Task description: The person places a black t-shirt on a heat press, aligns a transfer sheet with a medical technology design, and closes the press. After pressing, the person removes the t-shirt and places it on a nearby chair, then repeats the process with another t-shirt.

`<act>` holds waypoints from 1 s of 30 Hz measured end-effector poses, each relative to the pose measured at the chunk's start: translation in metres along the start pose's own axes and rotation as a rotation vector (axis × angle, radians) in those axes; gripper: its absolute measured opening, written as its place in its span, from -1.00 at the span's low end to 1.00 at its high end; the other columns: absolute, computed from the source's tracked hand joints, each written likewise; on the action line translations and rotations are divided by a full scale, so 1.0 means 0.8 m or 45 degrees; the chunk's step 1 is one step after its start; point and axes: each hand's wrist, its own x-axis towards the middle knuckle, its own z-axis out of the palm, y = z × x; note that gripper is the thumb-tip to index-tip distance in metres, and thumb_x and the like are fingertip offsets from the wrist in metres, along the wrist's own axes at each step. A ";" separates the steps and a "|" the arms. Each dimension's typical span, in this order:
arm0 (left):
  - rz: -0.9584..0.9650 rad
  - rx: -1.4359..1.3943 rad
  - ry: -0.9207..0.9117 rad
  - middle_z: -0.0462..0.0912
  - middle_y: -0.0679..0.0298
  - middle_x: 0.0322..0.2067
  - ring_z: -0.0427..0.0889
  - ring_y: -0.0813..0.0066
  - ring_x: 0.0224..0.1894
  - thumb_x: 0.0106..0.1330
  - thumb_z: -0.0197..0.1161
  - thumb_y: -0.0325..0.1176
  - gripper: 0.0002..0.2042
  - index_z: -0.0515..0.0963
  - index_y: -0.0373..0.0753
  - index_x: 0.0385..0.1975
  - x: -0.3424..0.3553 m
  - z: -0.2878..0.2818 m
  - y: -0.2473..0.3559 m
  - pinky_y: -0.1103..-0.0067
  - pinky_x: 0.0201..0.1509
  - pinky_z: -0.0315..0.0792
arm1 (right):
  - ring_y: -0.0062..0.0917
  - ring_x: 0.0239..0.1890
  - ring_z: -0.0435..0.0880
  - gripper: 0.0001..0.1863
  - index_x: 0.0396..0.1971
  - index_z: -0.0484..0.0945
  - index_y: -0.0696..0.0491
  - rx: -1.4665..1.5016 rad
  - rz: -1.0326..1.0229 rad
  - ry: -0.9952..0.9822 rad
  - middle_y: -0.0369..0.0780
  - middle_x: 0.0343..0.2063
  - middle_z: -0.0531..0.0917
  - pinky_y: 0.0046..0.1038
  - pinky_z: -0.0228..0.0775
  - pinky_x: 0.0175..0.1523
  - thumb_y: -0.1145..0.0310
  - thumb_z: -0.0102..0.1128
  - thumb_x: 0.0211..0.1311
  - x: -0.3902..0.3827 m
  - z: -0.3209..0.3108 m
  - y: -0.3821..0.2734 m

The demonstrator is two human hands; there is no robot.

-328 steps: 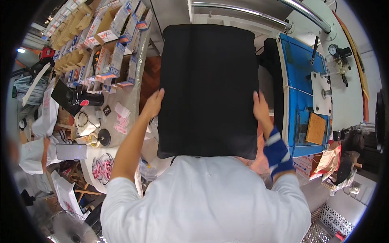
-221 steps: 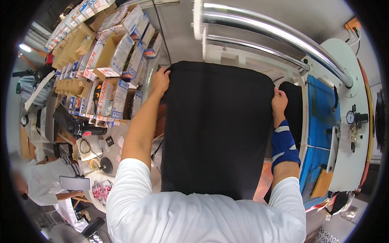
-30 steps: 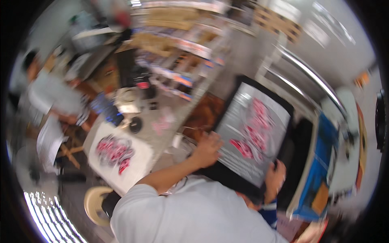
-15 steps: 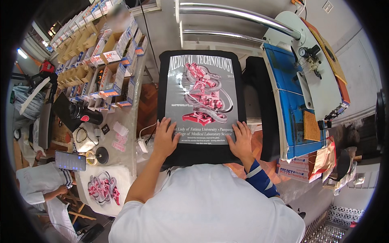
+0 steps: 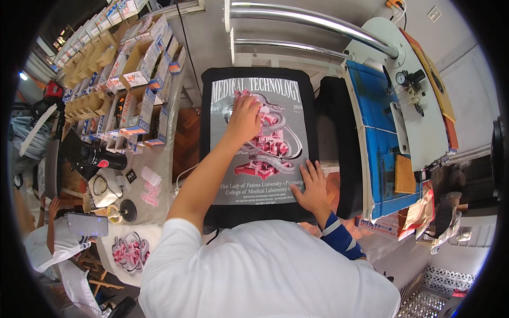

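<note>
The left hand [image 5: 244, 119] lies palm-down, fingers nearly together and gripping nothing, toward eleven o'clock on a grey, glossy, rectangular film sheet [image 5: 265, 150] with red-and-white print. The right hand [image 5: 313, 186], fingers apart, rests at its four-o'clock edge. Matte black cloth [image 5: 254, 213] lies beneath, bordering it. The step looks like smoothing; the next move probably calls for light, even pressure without shifting the sheet.

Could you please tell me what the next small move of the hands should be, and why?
Probably slide the left hand gently across the printed sheet to smooth it, with the right hand steadying it: the left appears to rest on the sheet's upper part, the right is at its lower right edge, and black fabric lies beneath.
</note>
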 end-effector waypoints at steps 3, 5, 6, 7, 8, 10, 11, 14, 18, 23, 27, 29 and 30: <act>-0.014 0.183 -0.103 0.47 0.04 0.22 0.37 -0.03 0.34 0.32 0.27 -0.35 -0.60 0.54 -0.32 0.14 0.057 0.048 -0.043 -0.01 0.48 0.16 | 0.01 0.54 0.06 -0.23 0.34 0.42 0.07 0.012 0.005 0.006 -0.07 0.46 0.27 0.06 -0.01 0.51 -0.04 0.33 0.20 0.003 -0.002 -0.002; -0.043 0.278 -0.136 0.47 0.04 0.24 0.36 0.01 0.36 0.34 0.25 -0.31 -0.58 0.53 -0.32 0.17 0.087 0.067 -0.063 -0.02 0.50 0.14 | 0.00 0.53 0.08 -0.23 0.32 0.44 0.06 0.027 0.050 -0.007 -0.07 0.45 0.28 0.08 0.01 0.48 -0.03 0.35 0.18 0.003 -0.003 -0.004; -0.065 0.273 -0.155 0.47 0.05 0.24 0.36 0.02 0.37 0.35 0.25 -0.30 -0.58 0.53 -0.33 0.17 0.098 0.074 -0.075 -0.02 0.51 0.13 | 0.00 0.53 0.07 -0.24 0.32 0.44 0.06 0.035 0.051 -0.006 -0.07 0.46 0.28 0.09 0.00 0.48 -0.03 0.34 0.18 0.006 -0.005 -0.004; -0.087 0.265 -0.183 0.47 0.05 0.25 0.36 0.03 0.37 0.35 0.26 -0.28 -0.57 0.53 -0.35 0.16 0.104 0.077 -0.084 -0.03 0.52 0.11 | 0.00 0.53 0.07 -0.24 0.32 0.44 0.06 0.047 0.059 -0.011 -0.07 0.46 0.28 0.09 0.00 0.48 -0.03 0.34 0.18 0.006 -0.004 -0.004; -0.111 0.260 -0.210 0.47 0.06 0.25 0.36 0.04 0.37 0.35 0.26 -0.26 -0.56 0.53 -0.36 0.16 0.108 0.079 -0.093 -0.03 0.52 0.10 | 0.01 0.53 0.07 -0.24 0.32 0.44 0.06 0.059 0.065 -0.017 -0.07 0.46 0.28 0.10 -0.01 0.48 -0.04 0.34 0.18 0.007 -0.003 -0.005; -0.065 0.211 -0.172 0.47 0.03 0.27 0.36 0.04 0.39 0.36 0.26 -0.25 -0.55 0.51 -0.35 0.19 0.108 0.082 -0.107 -0.01 0.53 0.09 | 0.02 0.54 0.06 -0.24 0.33 0.44 0.05 0.048 0.092 -0.064 -0.08 0.46 0.28 0.12 -0.03 0.48 -0.05 0.33 0.20 0.010 -0.005 -0.007; -0.048 0.198 -0.155 0.47 0.03 0.28 0.35 0.03 0.40 0.37 0.26 -0.25 -0.55 0.51 -0.35 0.19 0.105 0.086 -0.109 0.00 0.53 0.10 | 0.02 0.54 0.06 -0.24 0.33 0.44 0.05 0.043 0.106 -0.081 -0.08 0.46 0.27 0.12 -0.03 0.48 -0.05 0.33 0.20 0.008 -0.007 -0.010; -0.024 0.190 -0.114 0.48 0.00 0.28 0.36 0.02 0.40 0.37 0.26 -0.24 -0.55 0.51 -0.34 0.19 0.103 0.091 -0.109 0.05 0.55 0.09 | 0.03 0.53 0.07 -0.25 0.32 0.45 0.06 0.036 0.115 -0.089 -0.08 0.45 0.28 0.12 -0.02 0.48 -0.05 0.34 0.21 0.010 -0.004 -0.009; -0.029 0.174 -0.110 0.50 0.00 0.26 0.38 0.01 0.38 0.36 0.27 -0.23 -0.55 0.52 -0.35 0.18 0.107 0.086 -0.104 0.06 0.56 0.07 | 0.04 0.51 0.10 -0.25 0.31 0.47 0.06 0.036 0.116 -0.094 -0.07 0.44 0.30 0.11 -0.01 0.48 -0.05 0.35 0.20 0.013 -0.006 -0.009; -0.083 0.020 0.013 0.53 0.01 0.23 0.44 -0.01 0.34 0.35 0.29 -0.33 -0.62 0.57 -0.31 0.14 0.112 0.087 -0.109 0.17 0.53 0.17 | 0.06 0.50 0.12 -0.26 0.30 0.48 0.05 0.028 0.106 -0.077 -0.05 0.43 0.30 0.11 -0.01 0.48 -0.03 0.36 0.19 0.017 -0.011 -0.010; -0.181 -0.149 0.415 0.58 0.00 0.18 0.51 -0.02 0.28 0.33 0.30 -0.43 -0.69 0.61 -0.29 0.06 0.113 0.039 -0.112 0.30 0.44 0.30 | 0.06 0.48 0.16 -0.29 0.28 0.49 0.06 0.063 0.082 -0.030 -0.02 0.41 0.31 0.12 0.00 0.47 0.00 0.37 0.19 0.021 -0.017 -0.009; -0.298 -0.194 0.517 0.61 0.03 0.12 0.54 -0.01 0.23 0.32 0.30 -0.47 -0.75 0.63 -0.30 -0.02 0.097 -0.017 -0.102 0.29 0.38 0.35 | 0.06 0.47 0.18 -0.31 0.26 0.50 0.07 0.140 0.101 0.081 0.00 0.40 0.32 0.12 0.02 0.46 0.05 0.38 0.18 0.025 -0.017 -0.007; -0.399 -0.275 0.524 0.62 0.06 0.07 0.56 0.00 0.19 0.30 0.30 -0.49 -0.78 0.63 -0.30 -0.07 0.073 -0.043 -0.100 0.25 0.34 0.37 | 0.06 0.46 0.19 -0.33 0.24 0.51 0.08 0.189 0.110 0.166 0.01 0.39 0.33 0.11 0.03 0.46 0.07 0.39 0.18 0.029 -0.018 -0.004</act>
